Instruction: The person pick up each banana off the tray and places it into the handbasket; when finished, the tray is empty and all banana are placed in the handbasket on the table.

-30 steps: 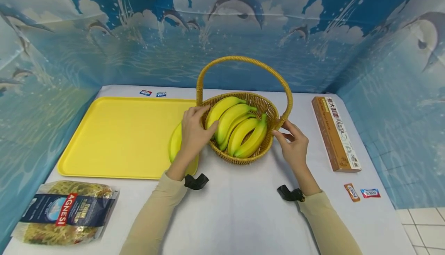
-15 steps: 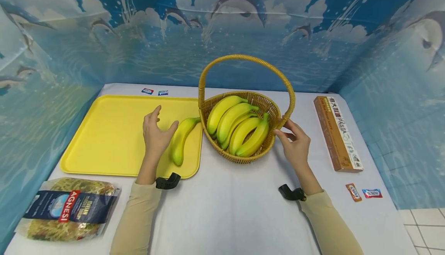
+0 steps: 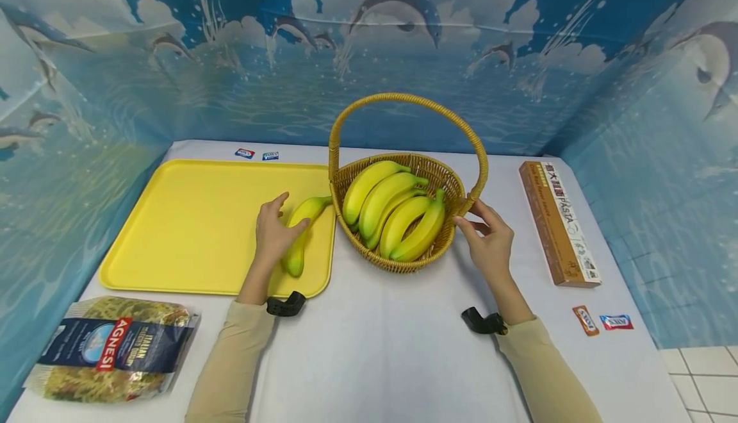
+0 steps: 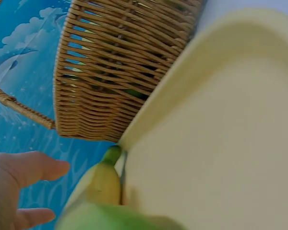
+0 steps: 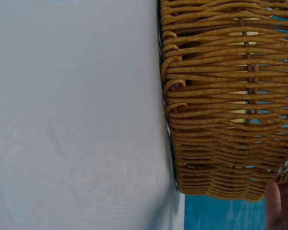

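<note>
A single yellow banana point(image 3: 296, 256) with green ends lies on the right end of the yellow tray point(image 3: 173, 275). Over it hovers my left hand point(image 3: 272, 234), thumb and fingers spread; in the left wrist view a gap separates the fingers point(image 4: 43, 167) from the banana point(image 4: 103, 184). My right hand point(image 3: 490, 240) pinches the right rim of the wicker basket point(image 3: 403, 266) at the foot of its arched handle. Several bananas point(image 3: 392, 199) fill the basket. Only fingertips point(image 5: 273, 203) of the right hand show in the right wrist view, at the basket's edge.
A bag of pasta point(image 3: 112, 349) lies front left, below the tray. On the right lies a long pasta box point(image 3: 559, 224). Small candy packets lie behind the tray point(image 3: 245, 153) and at front right point(image 3: 615, 322). A dolphin-print curtain point(image 3: 369, 58) walls the table.
My left hand has drawn back from the basket to the left over the tray, then shifted right to the remaining banana. The right hand keeps its hold on the basket.
</note>
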The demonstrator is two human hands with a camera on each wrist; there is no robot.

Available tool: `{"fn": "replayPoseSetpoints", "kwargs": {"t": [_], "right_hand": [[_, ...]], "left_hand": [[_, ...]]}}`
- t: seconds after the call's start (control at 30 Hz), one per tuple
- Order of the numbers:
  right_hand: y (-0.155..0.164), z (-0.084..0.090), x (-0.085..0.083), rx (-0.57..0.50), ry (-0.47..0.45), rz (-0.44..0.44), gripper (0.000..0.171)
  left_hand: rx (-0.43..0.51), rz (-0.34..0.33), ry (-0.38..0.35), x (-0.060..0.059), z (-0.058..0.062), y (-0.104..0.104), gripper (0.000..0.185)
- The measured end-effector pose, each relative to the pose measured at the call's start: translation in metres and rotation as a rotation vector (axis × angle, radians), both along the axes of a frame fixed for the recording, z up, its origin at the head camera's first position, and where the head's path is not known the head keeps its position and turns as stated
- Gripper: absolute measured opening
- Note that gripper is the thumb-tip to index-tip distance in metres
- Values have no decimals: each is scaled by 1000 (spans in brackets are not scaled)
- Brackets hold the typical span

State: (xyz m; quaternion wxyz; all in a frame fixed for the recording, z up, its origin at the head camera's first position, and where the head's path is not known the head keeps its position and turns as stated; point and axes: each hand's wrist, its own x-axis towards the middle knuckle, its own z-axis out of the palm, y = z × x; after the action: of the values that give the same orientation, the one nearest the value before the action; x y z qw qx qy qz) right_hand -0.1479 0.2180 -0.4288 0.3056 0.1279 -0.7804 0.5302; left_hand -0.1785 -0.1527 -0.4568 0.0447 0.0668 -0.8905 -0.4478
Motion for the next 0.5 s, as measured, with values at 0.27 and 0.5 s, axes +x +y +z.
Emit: {"fn": "replayPoseSetpoints", "kwargs": {"t": [0.27,0.5], "right_hand": [[1,-1,0,4,-5,-2,48],[0,-2,-1,7,2,-17,47]], "left_hand": [[23,-5,-75,-4,-14,0,58],[38,26,-69,-4,-10,-3,56]]}}
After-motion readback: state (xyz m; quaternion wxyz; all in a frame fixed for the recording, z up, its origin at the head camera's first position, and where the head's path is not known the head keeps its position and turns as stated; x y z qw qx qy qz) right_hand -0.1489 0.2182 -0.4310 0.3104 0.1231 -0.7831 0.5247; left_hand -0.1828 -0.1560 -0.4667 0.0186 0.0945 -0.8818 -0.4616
